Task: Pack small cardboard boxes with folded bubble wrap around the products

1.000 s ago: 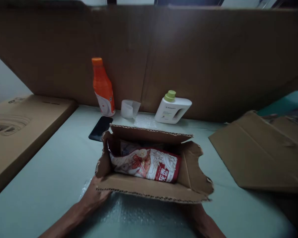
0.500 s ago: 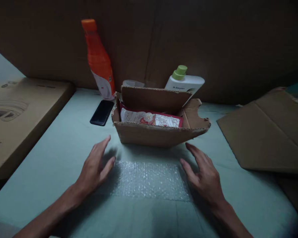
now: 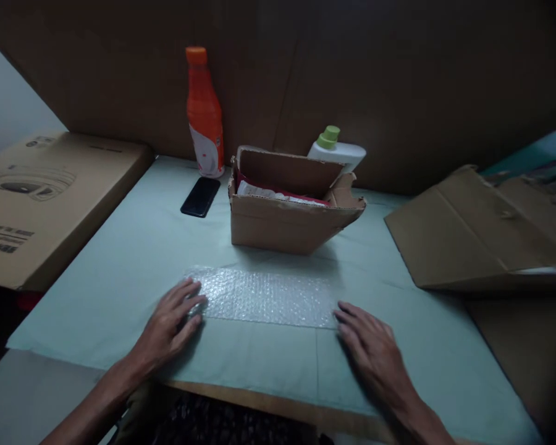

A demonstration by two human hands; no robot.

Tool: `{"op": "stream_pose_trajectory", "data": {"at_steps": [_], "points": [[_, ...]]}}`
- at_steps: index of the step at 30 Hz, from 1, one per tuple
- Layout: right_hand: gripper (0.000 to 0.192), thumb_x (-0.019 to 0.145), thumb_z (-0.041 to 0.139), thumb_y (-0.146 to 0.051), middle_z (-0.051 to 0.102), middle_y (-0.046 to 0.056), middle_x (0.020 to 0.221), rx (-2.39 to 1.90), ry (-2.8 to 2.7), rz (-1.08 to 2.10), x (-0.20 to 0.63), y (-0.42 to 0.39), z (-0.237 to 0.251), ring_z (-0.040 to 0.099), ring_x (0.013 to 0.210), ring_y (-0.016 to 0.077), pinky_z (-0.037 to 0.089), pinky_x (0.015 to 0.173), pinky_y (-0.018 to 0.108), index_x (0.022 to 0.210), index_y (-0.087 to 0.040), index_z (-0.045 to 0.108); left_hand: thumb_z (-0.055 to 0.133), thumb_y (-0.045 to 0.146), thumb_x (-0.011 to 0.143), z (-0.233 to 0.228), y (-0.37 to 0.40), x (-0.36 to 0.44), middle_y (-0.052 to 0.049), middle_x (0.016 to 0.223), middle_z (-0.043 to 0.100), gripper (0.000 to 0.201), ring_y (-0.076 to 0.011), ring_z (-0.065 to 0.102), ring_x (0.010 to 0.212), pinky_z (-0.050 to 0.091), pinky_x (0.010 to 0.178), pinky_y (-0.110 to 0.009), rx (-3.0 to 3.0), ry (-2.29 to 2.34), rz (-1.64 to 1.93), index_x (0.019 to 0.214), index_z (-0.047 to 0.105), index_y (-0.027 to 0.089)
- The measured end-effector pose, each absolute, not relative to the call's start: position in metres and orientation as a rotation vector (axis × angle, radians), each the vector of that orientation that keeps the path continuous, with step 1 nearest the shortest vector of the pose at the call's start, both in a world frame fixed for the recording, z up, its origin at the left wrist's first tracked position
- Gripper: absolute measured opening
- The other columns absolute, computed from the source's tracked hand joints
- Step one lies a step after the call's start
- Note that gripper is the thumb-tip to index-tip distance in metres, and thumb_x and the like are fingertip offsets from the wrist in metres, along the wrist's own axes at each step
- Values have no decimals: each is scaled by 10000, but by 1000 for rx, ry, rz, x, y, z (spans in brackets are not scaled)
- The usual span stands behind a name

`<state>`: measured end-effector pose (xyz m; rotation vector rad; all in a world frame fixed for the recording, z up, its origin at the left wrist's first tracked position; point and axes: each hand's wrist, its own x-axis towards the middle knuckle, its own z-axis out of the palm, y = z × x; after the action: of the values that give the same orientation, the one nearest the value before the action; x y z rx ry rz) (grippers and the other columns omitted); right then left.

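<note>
Between the fingers: bubble wrap (image 3: 264, 300), flat on the counter (image 3: 273, 355), seemingly steadied from both ends;
Left hand (image 3: 169, 321): fingers apart, over one end;
Right hand (image 3: 373, 343): opposite end; cannot tell if pinching

Left hand (image 3: 165, 322), right hand (image 3: 374, 342) well apart, fingers (image 3: 191, 305) loosely extended.

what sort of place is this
Probably a makeshift tabletop workspace, though whether at home or in a workroom isn't clear. A pale green cloth covers the table, with bubble wrap and an open cardboard box on it; a big cardboard panel stands behind.
</note>
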<state>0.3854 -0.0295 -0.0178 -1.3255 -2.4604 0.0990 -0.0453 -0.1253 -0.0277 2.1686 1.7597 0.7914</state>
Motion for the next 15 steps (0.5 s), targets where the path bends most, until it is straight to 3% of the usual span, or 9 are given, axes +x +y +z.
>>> {"op": "stream_pose_trajectory", "data": {"at_steps": [2,5,8,10,12,15], "points": [[322,1005,450,-392,746,92,1151,-1397,-2365,97,396,-22,-11,680,1074,282,508,891,465,1147,-227,688,516,324,971,-32,-130,-52,-134,1398,592,362,-323,479,1381,455,1083,-573,2105,2018,867,1319,561,237],[366,967,483,-421,713,131,1219,-1409,-2332,153,375,2,-9,649,1123,308,495,925,482,1197,-201,664,561,431,899,-38,-124,-51,-197,1373,587,445,-400,458,1372,415,1081,-635,1959,2308,789,1247,609,156],[321,896,527,-429,672,179,1271,-1456,-2312,301,341,29,-13,604,1173,357,475,943,524,1028,-181,684,557,402,836,-39,-115,-42,-197,1366,595,321,-417,449,1373,412,1076,-622,1853,2333,762,1007,684,162],[250,870,527,-412,708,165,1160,-1443,-2315,391,328,32,-13,641,1077,333,498,901,491,845,-195,650,536,346,808,-34,-112,-36,-174,1289,653,229,-379,545,1284,456,1040,-566,1786,2285,827,883,677,182],[235,868,523,-409,728,110,956,-1432,-2283,517,327,18,-7,674,874,263,532,786,404,785,-207,610,513,316,816,-26,-112,-34,-119,1088,734,198,-296,680,1043,539,914,-458,1719,2252,866,874,660,197],[289,876,554,-433,667,23,771,-1458,-2121,887,340,-32,9,633,672,184,518,633,302,1020,-197,639,487,303,871,-10,-108,-34,-27,843,741,205,-198,703,737,551,690,-306,1732,2220,863,974,636,207]]}}
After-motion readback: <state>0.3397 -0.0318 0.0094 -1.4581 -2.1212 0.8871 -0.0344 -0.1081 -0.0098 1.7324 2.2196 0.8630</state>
